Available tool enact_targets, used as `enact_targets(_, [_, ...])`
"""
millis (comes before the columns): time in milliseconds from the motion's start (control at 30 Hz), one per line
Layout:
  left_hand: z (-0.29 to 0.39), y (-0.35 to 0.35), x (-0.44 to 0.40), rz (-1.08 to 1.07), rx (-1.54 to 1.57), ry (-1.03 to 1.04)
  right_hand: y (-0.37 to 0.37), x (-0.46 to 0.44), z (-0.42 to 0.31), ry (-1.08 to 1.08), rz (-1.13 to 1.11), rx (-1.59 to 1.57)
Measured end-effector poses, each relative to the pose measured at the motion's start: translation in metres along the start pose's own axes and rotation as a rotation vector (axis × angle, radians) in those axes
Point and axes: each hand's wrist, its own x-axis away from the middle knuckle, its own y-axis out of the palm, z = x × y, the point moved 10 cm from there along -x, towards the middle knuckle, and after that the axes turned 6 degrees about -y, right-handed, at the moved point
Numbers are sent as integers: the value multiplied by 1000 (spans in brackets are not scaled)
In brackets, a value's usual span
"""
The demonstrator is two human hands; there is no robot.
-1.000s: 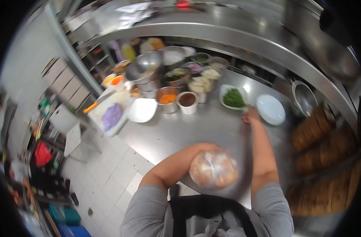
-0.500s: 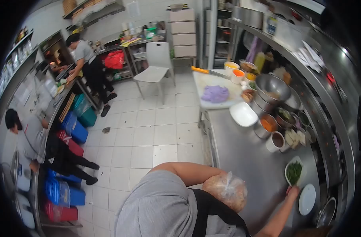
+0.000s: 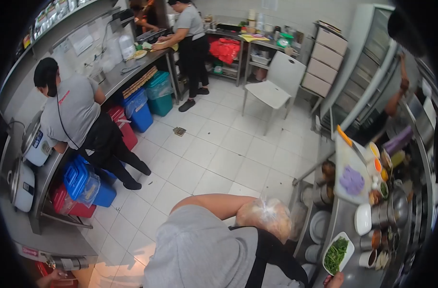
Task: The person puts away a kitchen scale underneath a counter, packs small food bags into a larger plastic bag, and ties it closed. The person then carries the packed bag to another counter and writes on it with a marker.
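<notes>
At the lower right, my right hand (image 3: 335, 279) grips the near end of a white dish (image 3: 346, 259). Chopped leafy greens (image 3: 335, 254) fill the dish, which is raised near the counter edge. A knotted clear plastic bag (image 3: 266, 218) with pinkish-beige contents rests against my chest, held by my bent left arm. My left hand is hidden behind the bag, so its fingers do not show.
A steel counter (image 3: 335, 218) on the right bears a cutting board (image 3: 343, 165) with purple dough, a yellow-handled knife and sauce containers. Shelves with plates (image 3: 319, 225) lie below. A chair (image 3: 272, 91), bins (image 3: 138, 109) and co-workers (image 3: 80, 110) are leftward; another person's arm (image 3: 402, 84) shows at right.
My view has swung left and my body has turned with it. The dish of greens has been lifted from the counter and brought toward its edge. The bag has stayed against my chest.
</notes>
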Motion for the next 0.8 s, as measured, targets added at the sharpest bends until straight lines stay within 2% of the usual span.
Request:
enact_targets(67, [9,-44,64,117,50,99,97,-22,-19,10,-191,-384])
enact_targets(100, [12,-62,96,176,73,146,137,-12,-65,-28,-240,-394])
enact_targets(133, [15,-81,128,236,97,196,174,-1,-110,-65,-286,-402])
enact_targets(300, [26,-153,262,524,212,466,370,-17,-227,-177,-627,-362])
enact_targets(533, [37,-248,383,912,250,713,623,-10,-372,-224,-932,-262])
enact_targets(567, [39,-261,402,980,253,753,664,-5,-393,-280,-1019,-249])
enact_targets(600, [44,-273,421,1054,244,794,706,1,-424,-351,-1108,-241])
enact_targets(733, [56,-309,490,1329,275,923,848,51,-531,-406,-1286,-227])
enact_targets(800, [62,-323,520,1429,312,976,904,90,-589,-518,-1386,-208])
